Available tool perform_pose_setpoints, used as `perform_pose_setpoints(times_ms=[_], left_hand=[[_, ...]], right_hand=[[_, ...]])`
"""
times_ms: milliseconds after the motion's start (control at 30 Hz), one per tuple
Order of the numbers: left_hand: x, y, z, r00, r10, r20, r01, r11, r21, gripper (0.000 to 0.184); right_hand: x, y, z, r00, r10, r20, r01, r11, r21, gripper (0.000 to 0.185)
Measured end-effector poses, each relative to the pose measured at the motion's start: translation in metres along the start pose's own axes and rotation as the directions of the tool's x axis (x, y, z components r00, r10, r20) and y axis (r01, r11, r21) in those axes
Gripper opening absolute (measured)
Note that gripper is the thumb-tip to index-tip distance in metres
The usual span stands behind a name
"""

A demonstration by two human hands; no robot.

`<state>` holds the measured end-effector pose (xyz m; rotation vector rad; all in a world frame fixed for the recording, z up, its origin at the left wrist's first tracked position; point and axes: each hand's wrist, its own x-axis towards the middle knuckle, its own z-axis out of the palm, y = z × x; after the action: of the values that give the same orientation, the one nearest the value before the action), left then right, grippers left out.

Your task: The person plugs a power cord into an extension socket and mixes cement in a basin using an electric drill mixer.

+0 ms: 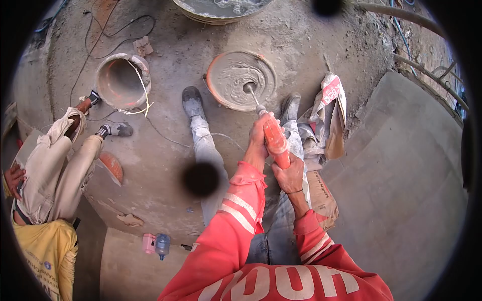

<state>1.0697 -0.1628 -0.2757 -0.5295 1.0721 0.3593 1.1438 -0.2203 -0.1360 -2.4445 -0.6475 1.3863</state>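
An orange power mixer (275,139) is held in both hands, its rod slanting down into a round bucket (210,83) of grey wet mix. My left hand (257,136) wraps round the tool's front part, near the rod. Farther back, my right hand (289,175) is closed round its rear end. Swirls ring the spot where the rod enters the mix; the rod's lower end is hidden there. The bucket stands on the ground just beyond my boots.
A co-worker in a yellow shirt (47,251) sits at the left, near an empty bucket (103,83) and cables. A basin (216,19) stands at the top. Torn cement bags (335,113) lie by my right leg. Bottles (162,244) are at the lower left.
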Motion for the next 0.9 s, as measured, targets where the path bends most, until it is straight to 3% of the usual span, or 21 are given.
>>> perform_pose_setpoints(times_ms=[267,433,900], left_hand=[[-0.003,0.0,0.005,1.0,0.011,-0.014,-0.011,0.999,-0.03,0.026],[-0.001,0.003,0.01,0.998,-0.007,0.068,0.013,0.997,-0.08,0.03],[0.012,-0.012,0.007,0.996,-0.049,0.068,0.057,0.992,-0.116,0.028]], right_hand=[[0.003,0.002,-0.001,1.0,-0.009,-0.015,0.009,0.999,-0.043,0.032],[0.009,0.004,-0.005,0.997,-0.067,-0.042,0.064,0.996,-0.065,0.031],[0.013,-0.005,-0.022,0.999,0.013,0.052,-0.006,0.99,-0.139,0.034]])
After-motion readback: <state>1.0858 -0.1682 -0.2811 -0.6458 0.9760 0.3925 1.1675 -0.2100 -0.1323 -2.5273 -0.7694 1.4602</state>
